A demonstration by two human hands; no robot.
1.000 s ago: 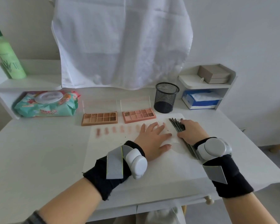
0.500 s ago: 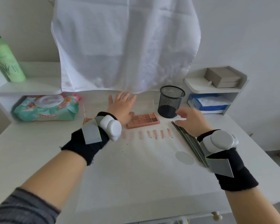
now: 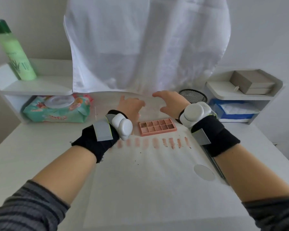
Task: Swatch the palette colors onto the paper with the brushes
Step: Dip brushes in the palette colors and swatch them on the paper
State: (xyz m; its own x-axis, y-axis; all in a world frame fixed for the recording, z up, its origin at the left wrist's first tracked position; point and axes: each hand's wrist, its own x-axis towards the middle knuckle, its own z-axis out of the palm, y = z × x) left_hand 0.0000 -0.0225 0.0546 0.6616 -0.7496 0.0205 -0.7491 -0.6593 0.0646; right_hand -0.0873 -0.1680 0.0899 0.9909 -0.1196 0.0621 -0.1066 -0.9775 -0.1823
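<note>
Both hands have moved forward off the paper [image 3: 140,180] since a second ago. One pink palette [image 3: 157,127] of ten pans lies on the table [image 3: 32,147] just behind the row of nine swatches [image 3: 154,143], between the wrists. Left hand [image 3: 130,106] hovers beyond it, fingers curled loosely, holding nothing. Right hand [image 3: 171,102] arches over the palette's clear raised lid [image 3: 150,109], fingers spread. Brushes [image 3: 215,164] lie mostly hidden under the right forearm.

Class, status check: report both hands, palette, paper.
Left hand and right hand open above pink palette, holding nothing. Swatch row on paper. Brushes under right forearm.
</note>
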